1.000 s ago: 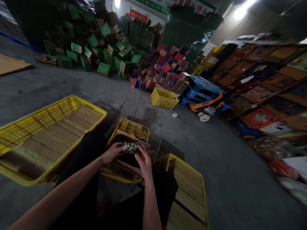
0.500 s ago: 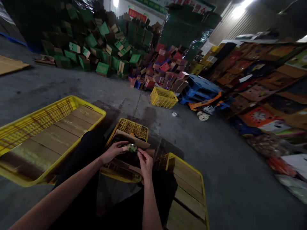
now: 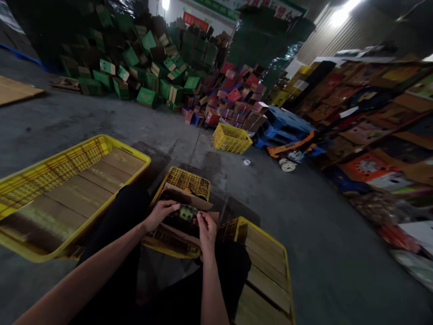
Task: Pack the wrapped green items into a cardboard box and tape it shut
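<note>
Between both hands is a small piece of clear, shiny plastic with a green patch and dark spots (image 3: 186, 213); its exact kind I cannot make out. My left hand (image 3: 161, 214) pinches its left end between thumb and fingers. At the right end, my right hand (image 3: 206, 229) pinches it in the same way. Beneath the hands is an open cardboard box (image 3: 182, 195) with raised flaps and a dark inside. That box rests on a yellow plastic crate (image 3: 187, 177). What lies inside the box is too dark to see.
To my left stands a long yellow crate (image 3: 144, 159) of flat brown cartons (image 3: 83, 189). On my right is another yellow crate (image 3: 287, 266) with similar cartons. Further off are a yellow basket (image 3: 232, 138), a pallet jack (image 3: 291, 146), blue pallets (image 3: 283, 124) and heaped boxes (image 3: 146, 97).
The plastic piece was bunched up between my fingers and is now spread flatter and wider, showing more of its green patch. My hands have barely shifted.
</note>
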A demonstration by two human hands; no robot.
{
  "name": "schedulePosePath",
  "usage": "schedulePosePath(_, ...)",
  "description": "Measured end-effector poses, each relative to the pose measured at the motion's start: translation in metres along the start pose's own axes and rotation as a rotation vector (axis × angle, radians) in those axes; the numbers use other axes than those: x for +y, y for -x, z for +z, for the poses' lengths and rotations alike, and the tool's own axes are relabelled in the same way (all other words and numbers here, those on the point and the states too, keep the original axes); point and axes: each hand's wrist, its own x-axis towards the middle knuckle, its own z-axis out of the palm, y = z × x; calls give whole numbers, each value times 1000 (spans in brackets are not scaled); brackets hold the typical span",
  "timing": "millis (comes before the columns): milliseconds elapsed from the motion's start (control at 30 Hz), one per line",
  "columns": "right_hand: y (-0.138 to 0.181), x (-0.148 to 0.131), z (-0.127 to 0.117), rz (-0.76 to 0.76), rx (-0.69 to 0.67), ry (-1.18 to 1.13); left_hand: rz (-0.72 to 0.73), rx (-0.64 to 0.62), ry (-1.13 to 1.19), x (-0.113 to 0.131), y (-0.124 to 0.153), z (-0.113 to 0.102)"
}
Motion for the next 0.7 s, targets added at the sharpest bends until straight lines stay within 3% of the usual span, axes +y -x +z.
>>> schedulePosePath(133, -2, 3, 1, 43, 36, -68, 76, -11, -59, 6, 2, 0)
schedulePosePath(367, -3, 4, -5, 72, 107, -129, -14, -251, 72, 7, 4, 2)
schedulePosePath(700, 2, -4, -4, 50, 5, -101, -128, -137, 145, -8, 2, -2)
